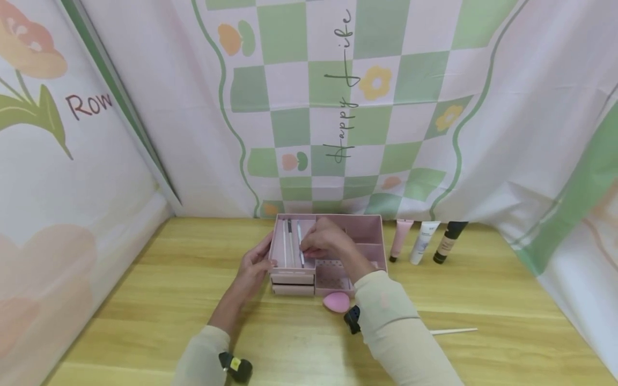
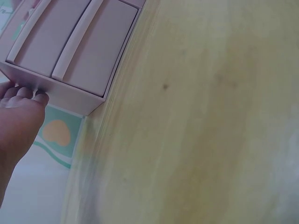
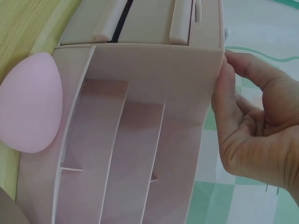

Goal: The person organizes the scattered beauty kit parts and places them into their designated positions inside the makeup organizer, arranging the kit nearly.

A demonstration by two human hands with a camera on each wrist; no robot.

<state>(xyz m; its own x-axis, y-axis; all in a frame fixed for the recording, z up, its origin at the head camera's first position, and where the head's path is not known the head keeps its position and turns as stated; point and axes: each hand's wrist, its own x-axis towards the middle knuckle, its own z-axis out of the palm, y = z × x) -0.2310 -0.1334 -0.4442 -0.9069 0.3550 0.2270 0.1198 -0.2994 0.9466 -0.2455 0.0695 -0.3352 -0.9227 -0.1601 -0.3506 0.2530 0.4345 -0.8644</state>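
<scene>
A pink desktop organizer [image 1: 292, 272] stands at the back of the table, with a shallow top tray over two drawers on its left. My left hand [image 1: 254, 266] rests against its left side, thumb at the front corner of the rim. In the left wrist view, the left fingers [image 2: 24, 93] touch the outer wall beside the drawers. My right hand [image 1: 327, 239] is over the tray, its fingertips pinching a slim white stick [image 1: 302, 260]. Another white stick [image 1: 285, 244] and a darker slim stick [image 1: 290, 230] lie parallel to it. In the right wrist view, the organizer's wall hides the right fingertips.
A pink egg-shaped makeup sponge [image 1: 336, 302] lies before the organizer's open compartments [image 1: 364, 228]. A pink tube [image 1: 401, 239], a white tube [image 1: 424, 242] and a black-and-beige tube [image 1: 449, 242] stand to the right. A thin white stick [image 1: 454, 331] lies on the table near the right forearm.
</scene>
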